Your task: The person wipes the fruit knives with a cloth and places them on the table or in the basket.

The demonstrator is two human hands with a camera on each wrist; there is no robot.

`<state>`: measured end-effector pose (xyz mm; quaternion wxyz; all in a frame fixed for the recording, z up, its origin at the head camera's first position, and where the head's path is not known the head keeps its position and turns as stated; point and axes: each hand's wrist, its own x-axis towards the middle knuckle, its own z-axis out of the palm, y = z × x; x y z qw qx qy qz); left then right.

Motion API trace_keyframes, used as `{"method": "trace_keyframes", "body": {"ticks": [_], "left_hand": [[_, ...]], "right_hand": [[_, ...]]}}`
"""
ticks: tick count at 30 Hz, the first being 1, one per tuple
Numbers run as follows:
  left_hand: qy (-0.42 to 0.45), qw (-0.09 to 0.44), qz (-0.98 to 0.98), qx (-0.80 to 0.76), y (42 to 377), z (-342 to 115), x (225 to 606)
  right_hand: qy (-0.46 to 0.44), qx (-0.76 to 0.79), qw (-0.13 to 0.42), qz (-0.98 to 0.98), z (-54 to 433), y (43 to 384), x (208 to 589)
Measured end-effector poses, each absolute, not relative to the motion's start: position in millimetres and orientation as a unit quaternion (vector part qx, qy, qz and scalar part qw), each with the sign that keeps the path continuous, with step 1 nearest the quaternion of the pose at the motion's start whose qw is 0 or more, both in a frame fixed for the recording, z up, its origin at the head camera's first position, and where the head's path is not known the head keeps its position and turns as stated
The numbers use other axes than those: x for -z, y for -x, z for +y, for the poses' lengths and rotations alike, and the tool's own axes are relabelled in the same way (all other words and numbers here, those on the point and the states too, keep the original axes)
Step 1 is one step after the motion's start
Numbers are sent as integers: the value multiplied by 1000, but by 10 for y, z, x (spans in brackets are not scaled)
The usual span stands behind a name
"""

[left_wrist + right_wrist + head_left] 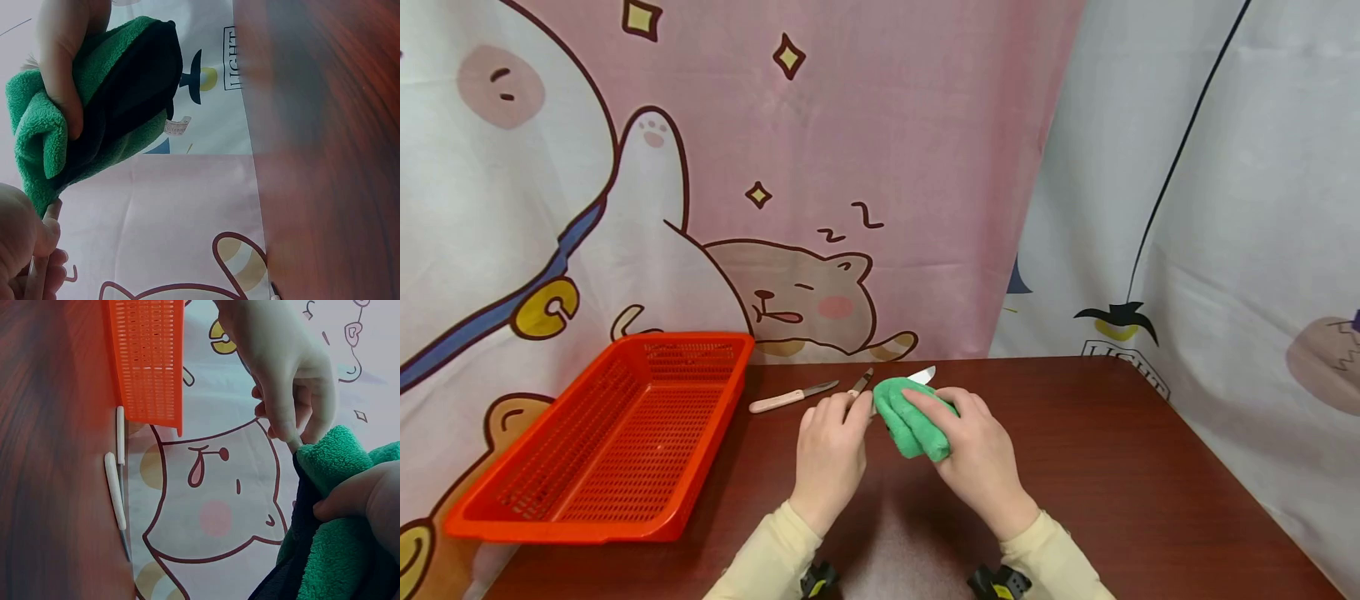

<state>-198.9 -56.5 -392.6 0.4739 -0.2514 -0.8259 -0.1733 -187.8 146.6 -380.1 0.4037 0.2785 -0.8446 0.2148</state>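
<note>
Left hand [831,446] is gripping a slim pale handle [36,278], probably a knife's, at the lower left of the left wrist frame; its long axis is running nearly bottom-to-top there, its far end pointing up into a green cloth [910,421]; right hand [983,437] is clasping that cloth near the head frame's centre; wiping is apparently proceeding, the next move likely calling for a steady outward stroke; two pale-handled knives [775,403] are lying near centre; a red basket [707,450] is standing at left.
</note>
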Motion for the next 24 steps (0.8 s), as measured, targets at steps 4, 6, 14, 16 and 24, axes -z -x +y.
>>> {"method": "trace_keyframes", "body": {"ticks": [4,6,14,16,24], "left_hand": [[253,474,-827,169,1990,-577,3925],[254,476,-825,167,1992,-584,3927],[258,476,-824,168,1988,-600,3930],[258,475,-824,166,1988,-601,3928],[259,466,-829,167,1993,-618,3946]], "right_hand": [[-267,-214,405,-848,1514,1904,3801],[-261,-212,406,-850,1541,1915,3797],[-237,-208,399,-861,1653,1949,3773],[-229,-208,397,-864,1680,1956,3768],[-214,-206,398,-868,1776,1988,3746]]}}
